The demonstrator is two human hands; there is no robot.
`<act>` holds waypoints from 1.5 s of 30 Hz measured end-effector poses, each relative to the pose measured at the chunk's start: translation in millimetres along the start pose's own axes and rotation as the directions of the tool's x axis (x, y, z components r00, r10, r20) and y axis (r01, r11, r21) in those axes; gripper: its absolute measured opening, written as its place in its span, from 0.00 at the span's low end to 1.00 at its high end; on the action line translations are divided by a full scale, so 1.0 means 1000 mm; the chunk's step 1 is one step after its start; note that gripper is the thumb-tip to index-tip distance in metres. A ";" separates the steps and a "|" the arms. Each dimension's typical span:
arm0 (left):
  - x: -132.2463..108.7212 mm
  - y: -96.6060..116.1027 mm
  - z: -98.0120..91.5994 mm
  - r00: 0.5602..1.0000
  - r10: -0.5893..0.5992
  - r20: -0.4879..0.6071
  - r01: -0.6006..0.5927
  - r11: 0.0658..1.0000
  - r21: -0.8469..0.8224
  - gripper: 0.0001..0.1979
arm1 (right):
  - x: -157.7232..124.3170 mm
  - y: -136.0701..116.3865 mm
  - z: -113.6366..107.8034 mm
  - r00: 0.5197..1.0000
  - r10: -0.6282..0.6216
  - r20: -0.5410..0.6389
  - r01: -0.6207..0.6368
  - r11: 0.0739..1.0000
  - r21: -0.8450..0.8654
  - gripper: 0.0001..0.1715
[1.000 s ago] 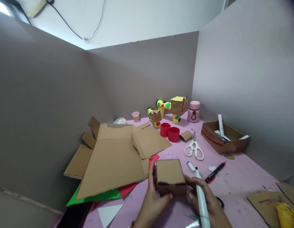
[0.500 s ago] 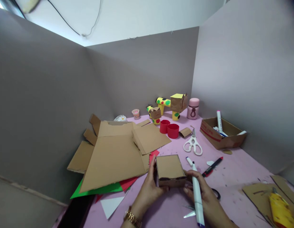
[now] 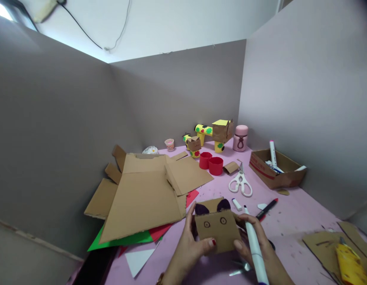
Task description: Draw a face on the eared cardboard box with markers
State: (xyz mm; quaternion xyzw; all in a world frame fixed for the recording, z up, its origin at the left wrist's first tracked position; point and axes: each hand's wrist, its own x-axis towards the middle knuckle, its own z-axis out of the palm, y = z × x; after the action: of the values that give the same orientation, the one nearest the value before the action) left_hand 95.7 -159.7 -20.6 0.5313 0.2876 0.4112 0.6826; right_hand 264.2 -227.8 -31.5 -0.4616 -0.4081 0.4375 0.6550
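Observation:
A small cardboard box (image 3: 221, 236) is tilted so that one face turns toward me, bearing two round eyes drawn in dark ink. Two dark, rounded ears (image 3: 202, 209) stand along its upper edge. My left hand (image 3: 191, 248) is wrapped around the box's left side, thumb across the front. In my right hand (image 3: 262, 239) is a white marker (image 3: 254, 249), its dark tip uncovered and pointing away from me. That hand's thumb also presses the box's lower right corner. A marker cap (image 3: 237, 204) lies just beyond the box.
Flattened cardboard (image 3: 147, 194) covers the left side. White scissors (image 3: 240, 183), two red rings (image 3: 215, 166) and a black pen (image 3: 267, 209) lie ahead. Farther back are yellow spotted animal figures (image 3: 221, 131) and a pink bottle (image 3: 240, 138). A box of markers (image 3: 272, 178) sits at right, near a yellow tube (image 3: 351, 263).
The box has been tipped up, so its face with the drawn eyes and the dark ears now shows. Both hands keep hold, and the marker has shifted slightly right.

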 end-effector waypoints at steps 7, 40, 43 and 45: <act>-0.008 0.005 0.009 0.998 -0.019 0.057 0.023 0.996 -0.084 0.64 | 0.002 0.009 -0.011 0.999 0.029 0.039 -0.030 0.999 0.028 0.30; -0.005 -0.007 -0.002 0.961 0.051 -0.270 0.016 0.970 0.242 0.62 | 0.047 -0.001 -0.099 0.982 -0.136 -0.133 -0.068 0.402 -0.913 0.24; -0.005 -0.012 -0.005 0.973 0.060 -0.223 -0.014 0.979 0.204 0.60 | 0.046 0.006 -0.104 0.987 -0.111 -0.115 -0.072 0.335 -0.939 0.24; -0.005 -0.015 -0.008 0.977 0.067 -0.202 -0.028 0.981 0.190 0.59 | 0.045 0.010 -0.107 0.990 -0.096 -0.102 -0.070 0.293 -0.953 0.24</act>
State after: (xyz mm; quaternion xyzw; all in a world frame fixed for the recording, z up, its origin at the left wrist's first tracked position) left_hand 90.4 -162.2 -36.9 0.5537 0.3815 0.4522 0.5860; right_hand 375.7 -209.3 -60.7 -0.7863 -0.5450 0.0704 0.2824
